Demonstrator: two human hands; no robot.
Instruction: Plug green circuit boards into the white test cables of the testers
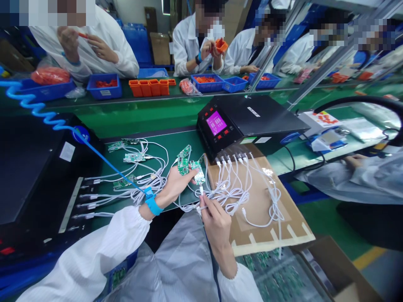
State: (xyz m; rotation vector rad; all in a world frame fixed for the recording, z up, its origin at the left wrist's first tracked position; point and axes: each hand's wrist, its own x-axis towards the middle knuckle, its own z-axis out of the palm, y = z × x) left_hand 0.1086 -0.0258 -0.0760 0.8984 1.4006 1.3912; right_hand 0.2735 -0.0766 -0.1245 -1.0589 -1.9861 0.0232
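My left hand (178, 184), with a blue wrist strap (152, 203) on a coiled blue cord, is closed around several small green circuit boards (184, 161) fanned out above its fingers. One board (199, 173) points down toward my right hand (214, 218). That hand pinches a white cable plug (201, 206) just below this board. A bundle of white cables (239, 188) runs from the plug area to the black tester box (245, 121) with a lit pink screen (215, 123).
More green boards (134, 157) on white cables lie left on the green mat, plugged into a black unit (37, 176). A brown cardboard sheet (270, 218) lies right. Blue bins (103, 86) with orange parts line the conveyor; several people in white coats work opposite, and a person's sleeve (362, 176) is at right.
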